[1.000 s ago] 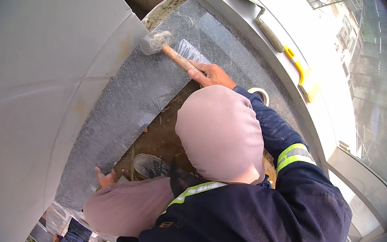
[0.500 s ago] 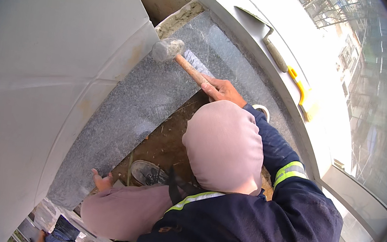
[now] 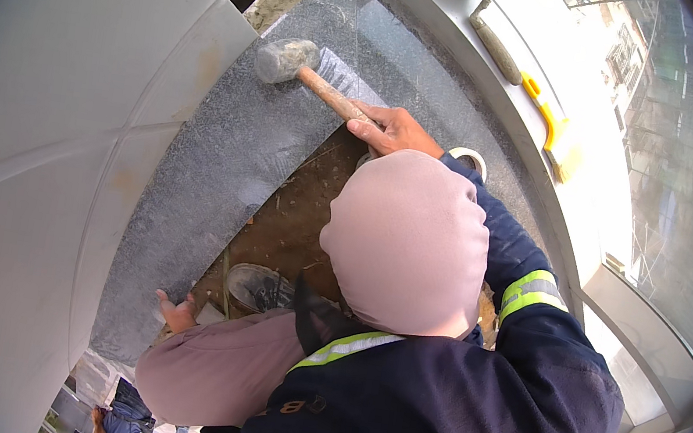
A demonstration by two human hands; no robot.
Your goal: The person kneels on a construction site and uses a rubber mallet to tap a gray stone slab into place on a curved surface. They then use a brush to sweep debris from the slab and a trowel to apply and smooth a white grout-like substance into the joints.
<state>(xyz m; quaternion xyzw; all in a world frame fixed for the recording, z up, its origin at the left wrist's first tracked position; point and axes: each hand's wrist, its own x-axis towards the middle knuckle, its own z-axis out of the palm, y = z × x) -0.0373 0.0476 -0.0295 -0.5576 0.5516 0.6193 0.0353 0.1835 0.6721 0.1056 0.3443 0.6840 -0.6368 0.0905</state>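
My right hand (image 3: 398, 132) is closed around the wooden handle of a mallet (image 3: 328, 93). The mallet's thick grey head is over the far part of a speckled grey stone slab (image 3: 212, 162), beside a pale streaked patch. Down at the slab's near left end, my left hand (image 3: 176, 313) touches its edge. The visible fingers of that hand are spread; the rest is hidden by my left knee. Just past my right wrist, a white tape-like ring (image 3: 472, 158) shows partly behind my sleeve.
White panels (image 3: 40, 129) border the slab on the left. A trowel (image 3: 496, 50) and a yellow-handled brush (image 3: 547, 125) lie on the white ledge at right. Brown soil (image 3: 297, 192) and my shoe (image 3: 259, 287) show between slab and knees. Another person (image 3: 122, 426) is at lower left.
The whole view has shifted, moving the wall and slab up and left in the picture. The mallet head, earlier overlapping the panel's edge, is now more over the slab. Both hands keep their places.
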